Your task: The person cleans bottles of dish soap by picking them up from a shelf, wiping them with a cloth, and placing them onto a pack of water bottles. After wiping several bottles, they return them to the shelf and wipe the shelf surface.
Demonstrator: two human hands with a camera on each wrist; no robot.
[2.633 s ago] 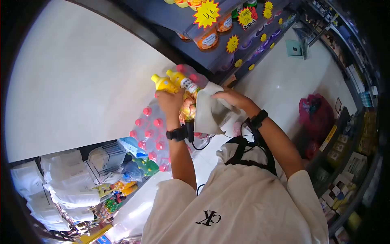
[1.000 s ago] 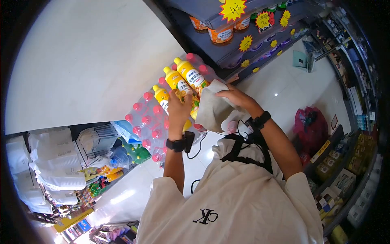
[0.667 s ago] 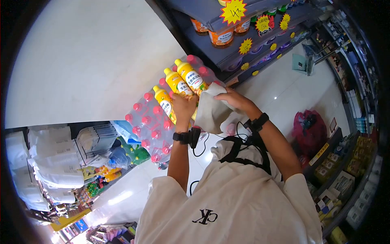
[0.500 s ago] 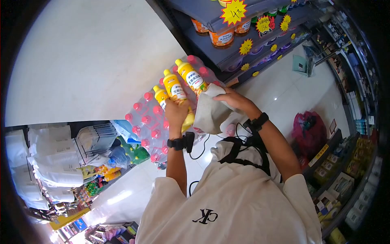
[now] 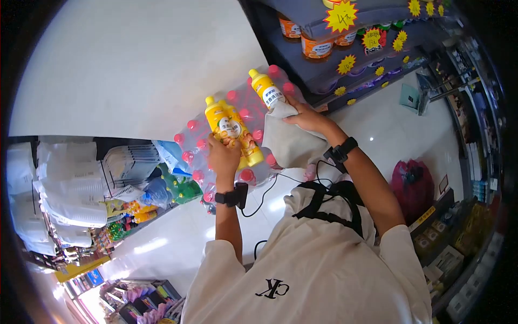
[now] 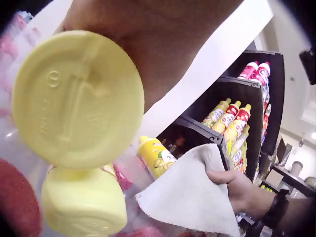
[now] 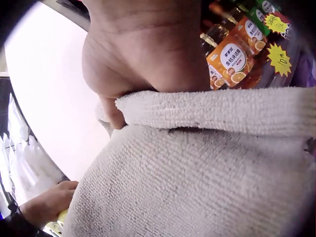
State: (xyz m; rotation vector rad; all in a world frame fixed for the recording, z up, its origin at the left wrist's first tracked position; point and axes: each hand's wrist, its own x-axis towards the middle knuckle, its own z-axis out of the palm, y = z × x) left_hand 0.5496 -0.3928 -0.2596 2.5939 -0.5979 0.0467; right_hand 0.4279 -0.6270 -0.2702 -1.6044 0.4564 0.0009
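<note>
My left hand grips a yellow dish soap bottle that lies tilted beside another yellow bottle, over shrink-wrapped clear bottles with pink caps. From the left wrist, the round base of the gripped bottle fills the near side, with a second bottle base just below it. My right hand holds a pale grey towel cloth by its upper part. A third yellow bottle lies close to the right fingertips, its lower part hidden by the cloth.
Dark shelves with orange-labelled jars and yellow price tags stand at the upper right. A large white surface lies at the upper left. White packages hang at left; a dark red bag sits on the floor at right.
The left hand has drawn a yellow bottle leftward, leaving two bottles together and apart from the third. The right hand has brought the cloth up against that third bottle. The view has shifted.
</note>
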